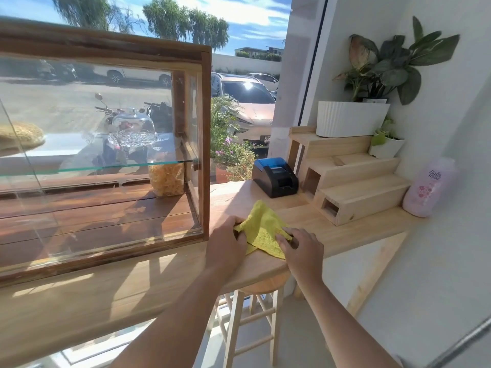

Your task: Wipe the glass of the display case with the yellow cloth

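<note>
A yellow cloth (263, 227) lies crumpled on the light wooden counter (148, 285), just right of the display case. My left hand (225, 243) grips the cloth's left edge and my right hand (303, 248) pinches its right corner. The display case (204, 144) is a dark wooden frame with glass panes, standing on the counter to the left of both hands. Inside it are a glass shelf (106, 166), a glass dome (132, 127) and a bag of yellow snacks (166, 179).
A black receipt printer (275, 177) sits behind the cloth. Right of it are a stepped wooden stand (350, 179), a white planter with a leafy plant (350, 119), a small potted plant (386, 144) and a pink bottle (427, 188). A wooden stool (249, 314) stands under the counter.
</note>
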